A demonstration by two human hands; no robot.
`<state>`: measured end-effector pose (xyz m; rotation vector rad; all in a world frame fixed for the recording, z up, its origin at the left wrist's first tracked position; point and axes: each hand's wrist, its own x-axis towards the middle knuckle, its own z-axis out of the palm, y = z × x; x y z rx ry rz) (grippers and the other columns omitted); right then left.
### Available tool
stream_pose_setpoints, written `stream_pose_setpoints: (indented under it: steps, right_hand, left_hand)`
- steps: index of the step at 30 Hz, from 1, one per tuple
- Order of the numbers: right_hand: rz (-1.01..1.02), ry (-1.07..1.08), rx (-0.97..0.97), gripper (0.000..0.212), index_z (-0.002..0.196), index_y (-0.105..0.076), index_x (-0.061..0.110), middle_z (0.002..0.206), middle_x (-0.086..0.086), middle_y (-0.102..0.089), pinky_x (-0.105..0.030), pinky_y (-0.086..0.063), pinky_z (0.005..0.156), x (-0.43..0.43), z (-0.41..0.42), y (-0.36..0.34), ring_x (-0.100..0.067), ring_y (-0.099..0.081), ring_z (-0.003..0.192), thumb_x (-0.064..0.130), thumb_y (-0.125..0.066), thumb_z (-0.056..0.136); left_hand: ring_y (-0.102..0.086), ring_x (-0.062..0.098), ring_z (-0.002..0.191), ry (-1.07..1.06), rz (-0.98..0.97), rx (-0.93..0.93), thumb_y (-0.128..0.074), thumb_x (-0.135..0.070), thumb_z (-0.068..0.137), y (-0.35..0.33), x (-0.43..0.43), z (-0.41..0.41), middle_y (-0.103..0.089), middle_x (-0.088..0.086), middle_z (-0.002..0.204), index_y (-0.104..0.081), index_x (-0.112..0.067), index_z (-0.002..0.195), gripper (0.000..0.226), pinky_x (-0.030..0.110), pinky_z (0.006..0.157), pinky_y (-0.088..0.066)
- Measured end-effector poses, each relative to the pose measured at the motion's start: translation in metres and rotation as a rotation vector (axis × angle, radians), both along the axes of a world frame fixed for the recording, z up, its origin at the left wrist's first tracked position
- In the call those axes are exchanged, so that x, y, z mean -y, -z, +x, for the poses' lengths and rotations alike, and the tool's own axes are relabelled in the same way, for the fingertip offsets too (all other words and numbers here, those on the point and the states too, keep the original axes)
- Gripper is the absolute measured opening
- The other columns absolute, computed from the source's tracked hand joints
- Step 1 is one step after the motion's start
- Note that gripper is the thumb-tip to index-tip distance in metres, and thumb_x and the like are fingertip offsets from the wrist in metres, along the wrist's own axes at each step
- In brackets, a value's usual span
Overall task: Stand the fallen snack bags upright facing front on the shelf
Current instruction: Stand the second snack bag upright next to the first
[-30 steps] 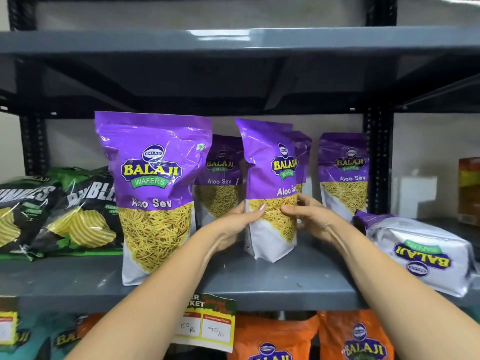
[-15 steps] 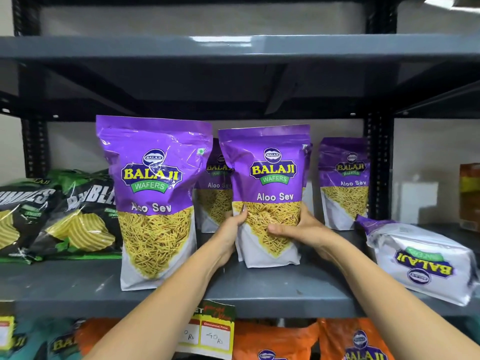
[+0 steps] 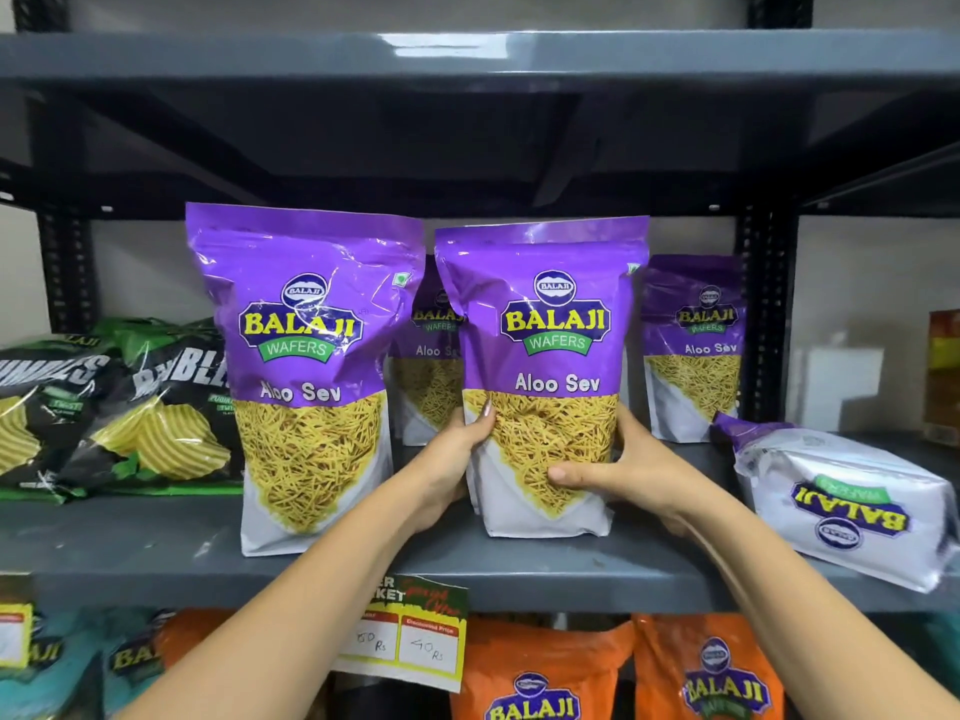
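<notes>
Both hands, left hand (image 3: 457,454) and right hand (image 3: 623,470), clasp the upright, front-facing Aloo Sev bag (image 3: 545,376) on the shelf (image 3: 156,543); the fallen Balaji bag (image 3: 852,506) lies flat just right, nearer the right hand.

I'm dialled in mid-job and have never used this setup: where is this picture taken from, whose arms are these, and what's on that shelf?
There is no machine. One camera on a person's head looks forward and down at their bare hands. The left hand and right hand grip the sides of a purple Aloo Sev bag, upright and facing front on the grey shelf. Another Aloo Sev bag stands beside it, and more stand behind. A fallen bag lies on its side at the right, its logo upside down. Black and green chip bags lean at the left.
</notes>
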<state>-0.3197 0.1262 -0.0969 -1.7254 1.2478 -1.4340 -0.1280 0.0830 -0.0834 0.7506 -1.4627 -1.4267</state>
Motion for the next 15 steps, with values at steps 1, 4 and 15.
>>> stream_pose_setpoints:
  steps: [1, 4, 15]
  right_hand:
    - [-0.014, -0.002, 0.004, 0.085, 0.116, -0.050, 0.035, 0.106, 0.015, -0.072, -0.008, -0.051, 0.071, -0.005, 0.002, 0.001, 0.008, -0.068, 0.092, 0.029, -0.091, 0.041]
    - [-0.035, -0.013, 0.013, 0.087, 0.118, -0.050, 0.034, 0.108, 0.013, -0.073, -0.010, -0.052, 0.074, -0.019, 0.008, 0.003, 0.004, -0.069, 0.096, 0.028, -0.091, 0.042]
    - [-0.084, 0.125, -0.163, 0.123, 0.141, -0.015, 0.047, 0.119, 0.040, -0.048, 0.006, -0.037, 0.083, -0.053, 0.011, -0.001, 0.036, -0.046, 0.099, 0.054, -0.086, 0.041]
  left_hand:
    - [-0.060, 0.023, 0.116, 0.002, -0.017, 0.004, -0.042, -0.031, 0.100, 0.001, -0.003, 0.002, -0.059, 0.008, 0.139, -0.040, -0.021, 0.143, 0.044, 0.028, 0.078, -0.050]
    - [-0.060, 0.022, 0.121, 0.008, -0.073, 0.012, -0.043, -0.034, 0.099, 0.008, -0.008, 0.010, -0.061, 0.004, 0.137, -0.041, -0.024, 0.142, 0.044, 0.037, 0.099, -0.048]
    - [-0.043, 0.013, 0.132, -0.579, -0.564, 0.081, -0.053, -0.037, 0.092, 0.041, -0.057, 0.000, -0.048, 0.004, 0.136, -0.042, -0.020, 0.123, 0.037, 0.013, 0.107, -0.028]
